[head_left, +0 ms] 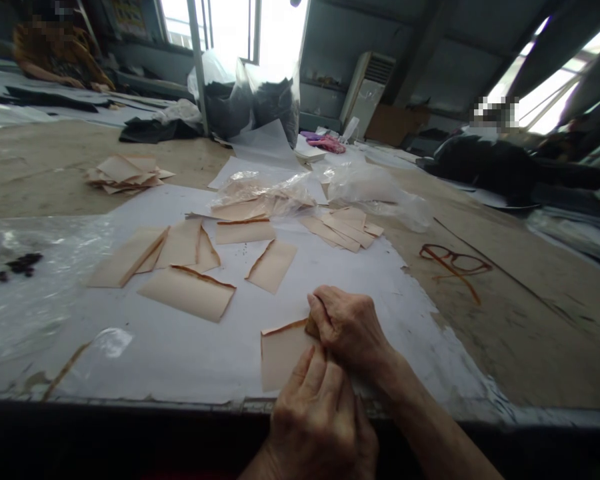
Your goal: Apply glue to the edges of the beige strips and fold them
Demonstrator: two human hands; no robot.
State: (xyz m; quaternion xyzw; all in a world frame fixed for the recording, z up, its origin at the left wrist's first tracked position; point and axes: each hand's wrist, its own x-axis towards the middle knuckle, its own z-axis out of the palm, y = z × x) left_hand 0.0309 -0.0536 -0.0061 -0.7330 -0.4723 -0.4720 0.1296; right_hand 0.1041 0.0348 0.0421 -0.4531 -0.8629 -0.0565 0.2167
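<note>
A beige piece [283,357] with a brown strip along its top edge lies on white paper [180,363] near the table's front edge. My right hand [347,327] is closed round a small brown block [311,327], which touches the piece's top edge. Just below it, my left hand [320,413] has its fingers together on the piece's right part, which the hands cover. To the left lie more beige pieces with brown edges, among them a wide one [190,292] and a smaller one [273,267].
Brown-framed glasses [455,260] rest on the table at the right. Clear plastic [380,193] and loose beige pieces [343,228] lie behind the hands. A beige stack [127,173] is at back left. One person [63,53] sits far left, another [485,157] far right.
</note>
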